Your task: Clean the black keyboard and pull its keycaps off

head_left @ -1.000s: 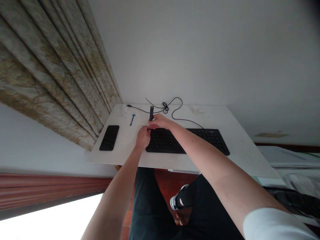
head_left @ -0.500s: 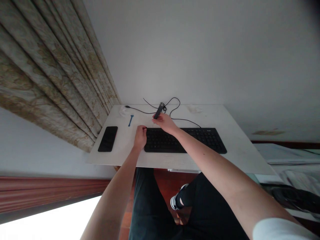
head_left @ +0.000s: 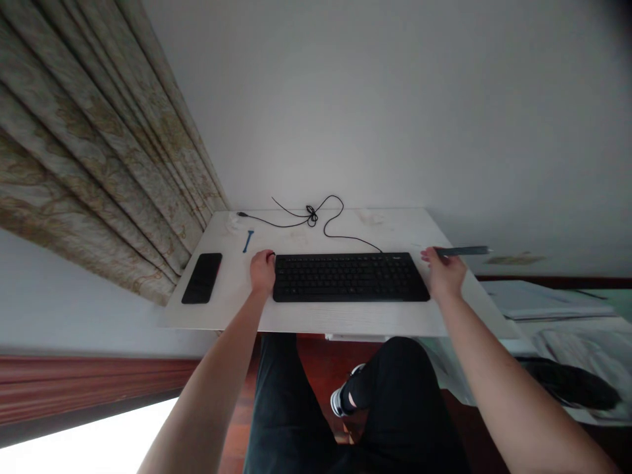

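Observation:
A black keyboard [head_left: 351, 278] lies flat on the white desk. My left hand [head_left: 263, 270] is closed at its left end, with fingers curled against the upper left corner. Beyond the keyboard's right end, my right hand [head_left: 446, 271] holds a dark grey pen-shaped tool [head_left: 464, 251] roughly level, its thick end pointing right. A faint pale tip seems to stick out to the left of my fingers; the tool's exact kind cannot be made out.
The keyboard's black cable [head_left: 338, 235] loops behind it, bundled by the wall, with a plug [head_left: 242, 214] at the far left. A small blue tool [head_left: 248, 241] and a black phone [head_left: 202, 278] lie on the desk's left. Patterned curtains [head_left: 99, 131] hang at left.
My right hand has moved from above the keyboard's left part to past its right end, carrying the grey tool, now turned level. My left hand stays at the keyboard's left edge.

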The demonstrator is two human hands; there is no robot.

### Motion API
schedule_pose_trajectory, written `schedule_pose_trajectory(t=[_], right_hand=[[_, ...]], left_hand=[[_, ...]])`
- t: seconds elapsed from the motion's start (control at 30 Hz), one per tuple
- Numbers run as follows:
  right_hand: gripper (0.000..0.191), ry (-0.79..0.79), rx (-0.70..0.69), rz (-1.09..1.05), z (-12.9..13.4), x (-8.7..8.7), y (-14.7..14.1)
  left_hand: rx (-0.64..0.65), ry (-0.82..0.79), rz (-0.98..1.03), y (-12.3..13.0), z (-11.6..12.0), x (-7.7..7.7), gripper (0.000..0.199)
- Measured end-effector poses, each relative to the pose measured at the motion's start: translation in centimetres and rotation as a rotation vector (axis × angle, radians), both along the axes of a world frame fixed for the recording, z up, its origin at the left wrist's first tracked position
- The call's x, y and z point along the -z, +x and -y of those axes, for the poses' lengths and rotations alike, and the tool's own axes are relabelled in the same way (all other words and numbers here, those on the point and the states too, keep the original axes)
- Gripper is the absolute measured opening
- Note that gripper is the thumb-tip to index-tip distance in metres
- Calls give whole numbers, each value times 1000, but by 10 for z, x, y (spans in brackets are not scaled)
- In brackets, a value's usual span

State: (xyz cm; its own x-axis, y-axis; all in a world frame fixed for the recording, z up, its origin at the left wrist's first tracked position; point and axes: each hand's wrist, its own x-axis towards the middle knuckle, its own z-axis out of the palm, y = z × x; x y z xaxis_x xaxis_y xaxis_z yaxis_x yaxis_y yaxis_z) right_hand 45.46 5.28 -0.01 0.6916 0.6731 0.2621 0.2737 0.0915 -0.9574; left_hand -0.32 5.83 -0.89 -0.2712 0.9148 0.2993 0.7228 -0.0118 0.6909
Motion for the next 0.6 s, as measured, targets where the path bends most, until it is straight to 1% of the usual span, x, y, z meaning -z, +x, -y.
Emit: schedule_pose_trajectory(t=[0.03, 0.1, 0.2, 0.3, 0.37, 0.43, 0.6], right_hand=[[42, 8, 28, -57, 4, 6, 11], [42, 28, 38, -144, 10, 15, 23], [42, 19, 2, -126, 13, 21, 23], [41, -12, 5, -71, 12, 22, 19], [41, -27, 9, -45, 11, 22, 18], [41, -42, 4, -17, 11, 23, 19], [43, -22, 7, -39, 10, 27, 22]], left_hand=[[-6, -13, -16, -1, -3, -1, 23], [-6, -45, -54, -2, -9, -4, 23], [21, -60, -97, -5, -17, -10, 27], [14, -16, -66, -4, -19, -15, 34], [1, 41, -35, 0, -15, -17, 37], [20, 77, -10, 5, -6, -16, 35], [167, 55, 50, 16, 13, -12, 22]])
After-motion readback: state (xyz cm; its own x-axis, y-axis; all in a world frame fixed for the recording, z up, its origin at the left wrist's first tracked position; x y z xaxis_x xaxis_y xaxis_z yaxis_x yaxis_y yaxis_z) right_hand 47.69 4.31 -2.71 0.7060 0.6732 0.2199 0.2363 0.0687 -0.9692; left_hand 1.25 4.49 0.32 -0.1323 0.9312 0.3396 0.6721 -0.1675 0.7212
